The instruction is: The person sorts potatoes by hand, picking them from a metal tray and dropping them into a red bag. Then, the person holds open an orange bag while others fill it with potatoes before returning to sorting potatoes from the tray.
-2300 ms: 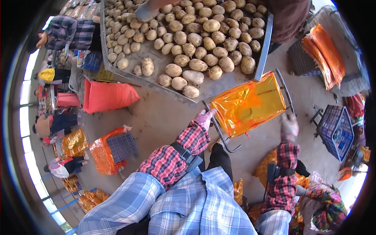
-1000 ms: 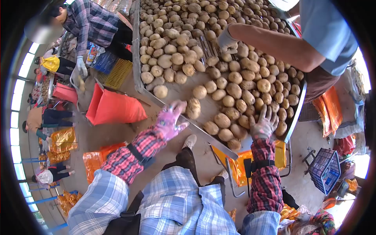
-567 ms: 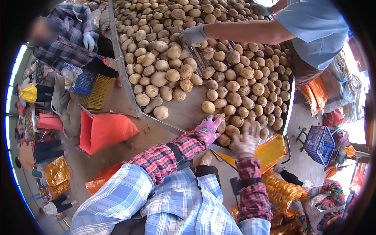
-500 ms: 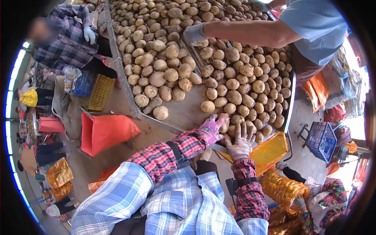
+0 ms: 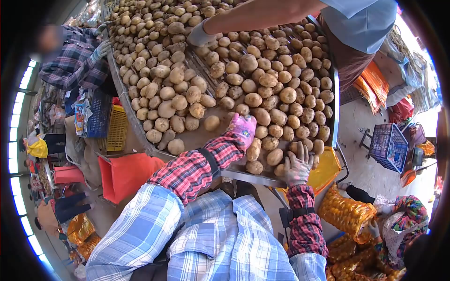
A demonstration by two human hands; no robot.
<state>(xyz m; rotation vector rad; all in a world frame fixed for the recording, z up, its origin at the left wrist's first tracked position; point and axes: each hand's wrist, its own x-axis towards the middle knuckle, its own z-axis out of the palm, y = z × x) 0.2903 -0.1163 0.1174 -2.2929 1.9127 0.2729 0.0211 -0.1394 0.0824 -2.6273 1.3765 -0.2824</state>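
Many brown potatoes (image 5: 268,80) lie over a metal-edged sorting table (image 5: 255,178). My left hand (image 5: 243,129), in a pink patterned glove, reaches over the near part of the table with its fingers curled. A small potato (image 5: 242,109) shows at its fingertips; part of the grip is hidden behind the glove. On the right, my right hand (image 5: 299,167) wears a pale, soiled glove. Its fingers are spread over potatoes near the table's front right corner. Just to the left of it lie loose potatoes (image 5: 274,157) along the front edge.
Across the table a co-worker's gloved hand (image 5: 201,35) reaches among the potatoes. Another person (image 5: 75,58) stands at the left edge. A red sack (image 5: 129,175) stands left, a yellow chute (image 5: 328,171) hangs right, and a blue crate (image 5: 389,146) sits beyond.
The view has shifted. My left hand has moved farther in over the table and its fingers have curled. My right hand has moved right along the potatoes. The co-worker's hand has moved farther away.
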